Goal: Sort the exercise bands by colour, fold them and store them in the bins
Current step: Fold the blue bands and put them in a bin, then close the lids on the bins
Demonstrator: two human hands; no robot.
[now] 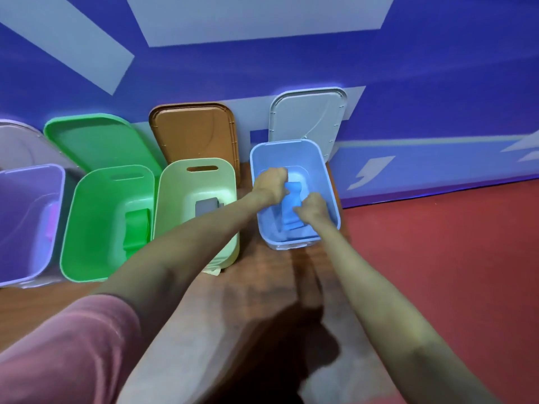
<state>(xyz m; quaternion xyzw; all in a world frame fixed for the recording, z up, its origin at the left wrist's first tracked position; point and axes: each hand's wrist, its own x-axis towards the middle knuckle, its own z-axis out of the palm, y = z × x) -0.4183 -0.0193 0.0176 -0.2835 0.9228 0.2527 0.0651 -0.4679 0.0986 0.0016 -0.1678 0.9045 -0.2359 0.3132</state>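
Note:
A folded blue band (pixel 291 208) sits inside the blue bin (pixel 320 161) at the right end of the row. My left hand (pixel 269 185) grips the band's far end and my right hand (pixel 312 208) grips its right side, both reaching down into the bin. To the left stand a pale yellow bin (pixel 175 182) with a grey band (pixel 207 206), a green bin (pixel 87 205) with a green band (pixel 137 228), and a purple bin (pixel 17 199) with a pink band (pixel 51 221) at its inner right side.
Lids lean against the blue wall behind the bins: green (pixel 96 138), brown (pixel 194 129) and white (pixel 306 118). The bins stand on a wooden table (pixel 262 287) whose right edge drops to a red floor (pixel 452 243).

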